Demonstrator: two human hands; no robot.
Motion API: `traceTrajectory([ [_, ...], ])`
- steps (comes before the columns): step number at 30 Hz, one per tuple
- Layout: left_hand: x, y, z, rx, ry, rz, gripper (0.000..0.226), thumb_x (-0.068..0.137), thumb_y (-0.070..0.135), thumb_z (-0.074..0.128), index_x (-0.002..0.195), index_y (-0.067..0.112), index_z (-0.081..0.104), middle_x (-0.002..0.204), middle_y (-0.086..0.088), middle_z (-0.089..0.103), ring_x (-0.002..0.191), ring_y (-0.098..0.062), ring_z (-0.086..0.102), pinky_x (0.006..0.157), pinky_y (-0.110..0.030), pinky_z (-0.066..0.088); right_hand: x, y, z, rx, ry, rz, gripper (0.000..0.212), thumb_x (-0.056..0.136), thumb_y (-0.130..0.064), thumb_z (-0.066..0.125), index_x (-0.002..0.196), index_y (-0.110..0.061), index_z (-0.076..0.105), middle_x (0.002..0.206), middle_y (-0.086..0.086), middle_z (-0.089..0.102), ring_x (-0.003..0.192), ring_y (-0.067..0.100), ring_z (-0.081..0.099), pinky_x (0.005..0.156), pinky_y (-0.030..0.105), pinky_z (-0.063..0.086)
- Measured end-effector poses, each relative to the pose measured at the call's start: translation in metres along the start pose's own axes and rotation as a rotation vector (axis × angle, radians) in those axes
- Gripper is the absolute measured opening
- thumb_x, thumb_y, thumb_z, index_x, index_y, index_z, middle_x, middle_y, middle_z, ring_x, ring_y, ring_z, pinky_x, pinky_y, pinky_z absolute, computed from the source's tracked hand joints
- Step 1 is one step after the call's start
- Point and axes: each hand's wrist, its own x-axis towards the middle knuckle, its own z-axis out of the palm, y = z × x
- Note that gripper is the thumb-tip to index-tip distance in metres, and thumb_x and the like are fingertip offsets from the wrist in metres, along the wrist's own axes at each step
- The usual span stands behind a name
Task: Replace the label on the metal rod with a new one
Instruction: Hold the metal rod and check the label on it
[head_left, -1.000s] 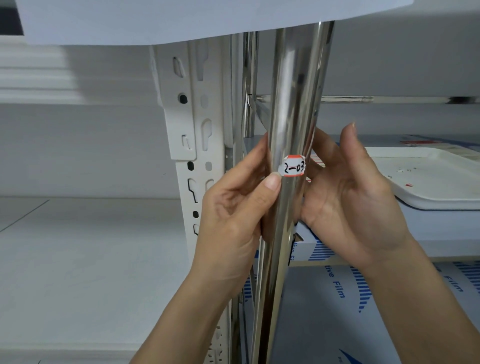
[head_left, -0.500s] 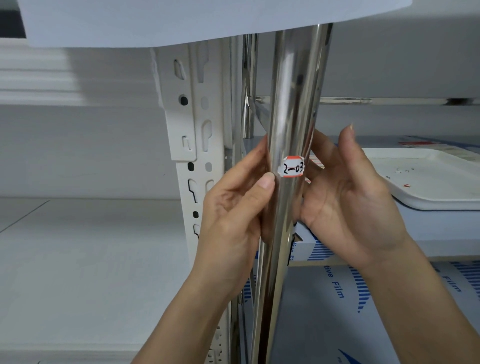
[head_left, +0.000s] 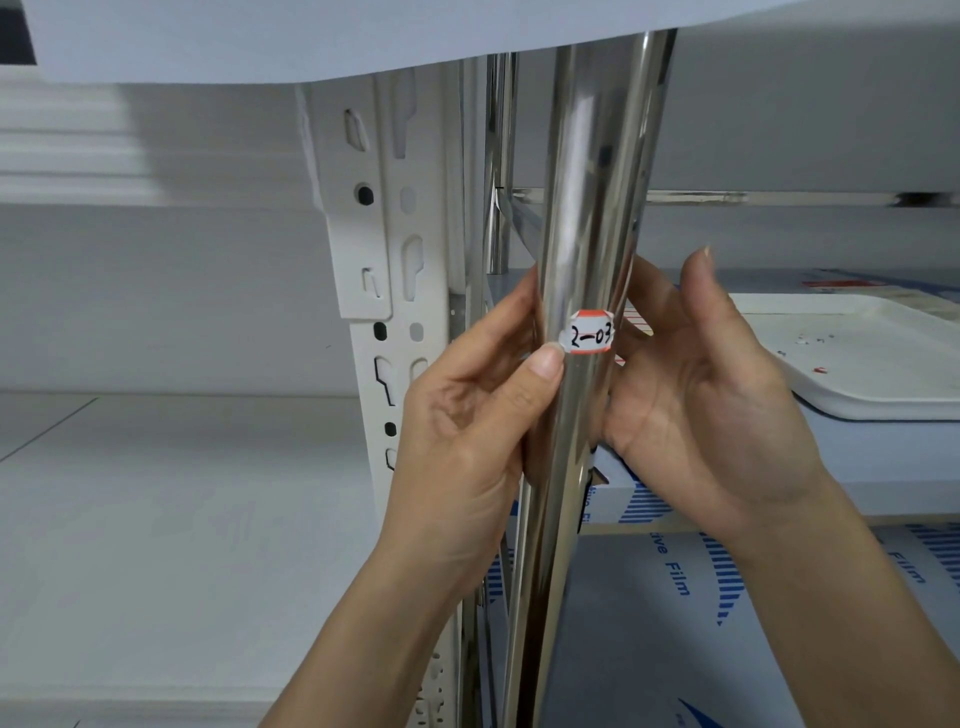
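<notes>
Behind, white shelving (head_left: 382, 291), perhaps a tray (head_left: 878, 374).

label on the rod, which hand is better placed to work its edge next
Left, probably. The left hand's thumb tip sits at the label's left edge on the rod; the right hand is behind the rod.

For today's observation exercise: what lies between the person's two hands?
In the head view, the shiny upright metal rod with its red-edged white paper label stands between left hand and right hand.

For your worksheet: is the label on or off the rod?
On: the label marked 2-03 sits stuck on the metal rod; left thumb touches its edge.
</notes>
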Motion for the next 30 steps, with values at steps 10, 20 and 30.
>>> traceTrajectory([
  [10,0.0008,0.0046,-0.002,0.008,-0.015,-0.027,0.05,0.089,0.009,0.058,0.138,0.008,0.053,0.124,-0.015,0.065,0.101,-0.024,0.06,0.096,-0.053,0.043,-0.0009,-0.0007,0.0023,0.016,0.011,0.008,0.057,0.091,-0.052,0.037,0.135,-0.019,0.051,0.12,0.01,0.057,0.117,0.033,0.042,0.088,0.056,0.039],
  [20,0.0008,0.0044,-0.002,-0.005,-0.027,-0.005,0.045,0.088,0.011,0.059,0.133,0.008,0.054,0.104,0.0,0.069,0.085,-0.013,0.065,0.084,-0.039,0.049,-0.0027,-0.0022,0.0043,-0.022,0.023,-0.003,0.062,0.091,-0.05,0.037,0.141,-0.015,0.046,0.127,0.015,0.048,0.12,0.036,0.042,0.092,0.06,0.04],
  [30,0.0006,0.0039,-0.002,-0.019,0.007,-0.01,0.037,0.084,0.01,0.057,0.12,0.016,0.062,0.104,0.0,0.073,0.089,-0.016,0.068,0.082,-0.035,0.054,-0.003,-0.0015,0.0017,0.0,0.019,0.001,0.061,0.089,-0.051,0.038,0.139,-0.017,0.048,0.128,0.013,0.054,0.124,0.035,0.044,0.095,0.063,0.036],
])
